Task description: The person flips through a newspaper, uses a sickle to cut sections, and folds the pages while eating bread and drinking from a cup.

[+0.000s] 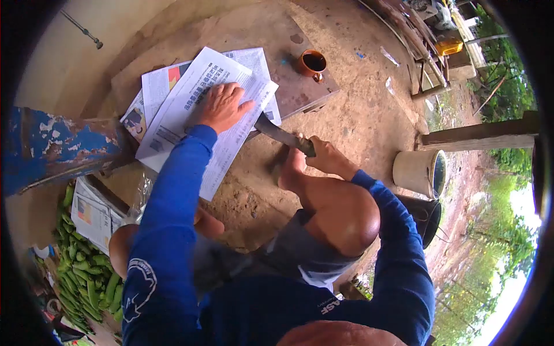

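My left hand [223, 107] lies with its fingers spread on the top newspaper sheet [202, 86], which rests over other printed sheets [164, 79] on a low wooden board [288, 52]. In my right hand [328, 155] is the handle of a curved knife [280, 132]. The blade's far end reaches the right edge of the papers, and its tip seems to go under or between the sheets. A brown cup [312, 62] of dark liquid stands on the board, beyond the papers.
Green pods [86, 271] are heaped at the lower left, beside more folded newspaper [95, 213]. A blue, peeling post [57, 147] stands at the left. On the right are a pale bucket [418, 173], a black container [424, 216] and a wooden beam [479, 137].
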The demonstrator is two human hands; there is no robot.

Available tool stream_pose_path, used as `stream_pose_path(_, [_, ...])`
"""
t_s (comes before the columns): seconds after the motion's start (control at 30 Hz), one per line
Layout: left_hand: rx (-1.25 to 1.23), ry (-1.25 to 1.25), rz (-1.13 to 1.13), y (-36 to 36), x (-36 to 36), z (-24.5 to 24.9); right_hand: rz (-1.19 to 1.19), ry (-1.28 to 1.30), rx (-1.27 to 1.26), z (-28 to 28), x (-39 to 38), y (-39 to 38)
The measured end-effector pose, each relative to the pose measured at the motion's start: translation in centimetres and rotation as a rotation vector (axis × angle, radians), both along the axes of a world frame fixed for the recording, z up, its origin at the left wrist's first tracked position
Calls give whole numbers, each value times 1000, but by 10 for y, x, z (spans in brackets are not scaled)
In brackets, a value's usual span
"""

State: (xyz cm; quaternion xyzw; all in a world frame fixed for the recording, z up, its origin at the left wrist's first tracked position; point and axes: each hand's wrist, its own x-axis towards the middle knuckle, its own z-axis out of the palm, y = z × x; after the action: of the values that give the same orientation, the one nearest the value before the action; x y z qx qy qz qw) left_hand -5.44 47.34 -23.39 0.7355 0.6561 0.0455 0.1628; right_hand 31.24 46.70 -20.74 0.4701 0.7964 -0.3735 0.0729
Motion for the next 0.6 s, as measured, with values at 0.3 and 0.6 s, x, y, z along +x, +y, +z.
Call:
stream_pose_path(0.3, [322,176,58,5,18,-24,-37,-14,16,-5,-49,18])
stream_pose_path(0.6, [324,144,-13,3,16,-28,-7,6,77,8,14,-4])
